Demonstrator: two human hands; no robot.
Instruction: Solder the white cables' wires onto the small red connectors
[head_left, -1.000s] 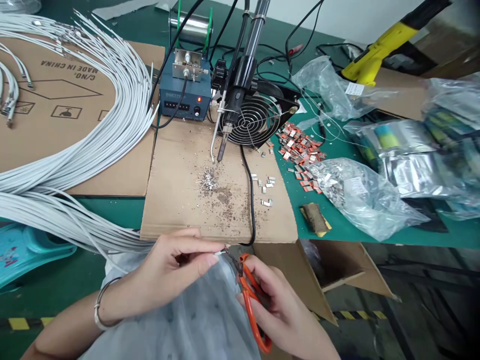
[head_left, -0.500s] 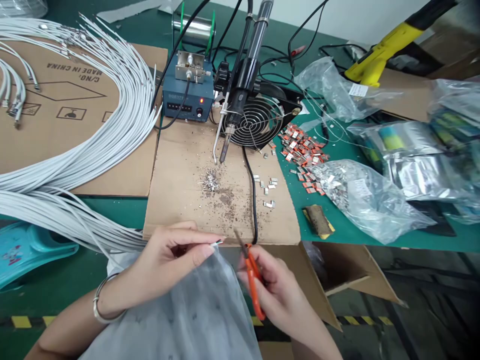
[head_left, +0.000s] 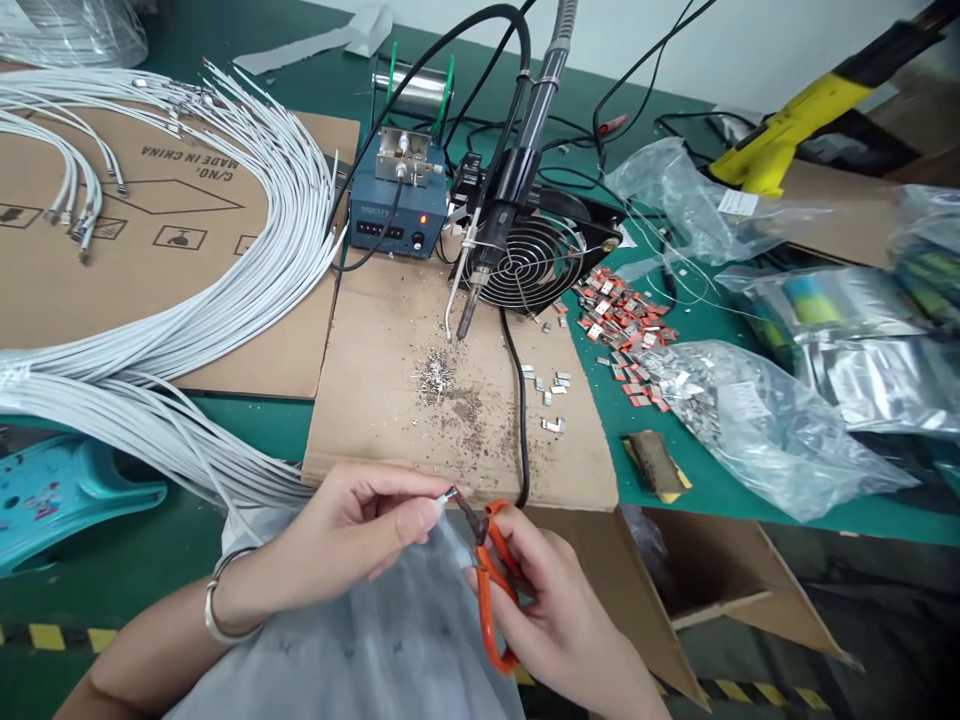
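Note:
My left hand [head_left: 382, 525] pinches a white cable [head_left: 447, 498] near its end, where short dark and coloured wire ends stick out past the fingertips. In my right hand [head_left: 551, 590] is a pair of scissors [head_left: 487, 570] with orange handles, its handles spread apart. The blade tips reach the wire ends at my left fingertips; whether they touch is too small to tell. A bundle of white cables [head_left: 247, 290] curves over the cardboard at the left, its lower part running behind my left forearm.
A soldering iron [head_left: 480, 280] is mounted over a cardboard sheet [head_left: 375, 400] strewn with solder bits. Behind stand a blue control box [head_left: 394, 210] and a black fan [head_left: 517, 260]. Orange-and-metal connectors [head_left: 626, 320], a clear bag [head_left: 757, 420] and a brown sponge [head_left: 655, 465] lie at the right.
My right hand has brought the scissors left and up to the wire ends, and their handles have spread. My left hand still pinches the cable. The whole view has shifted slightly.

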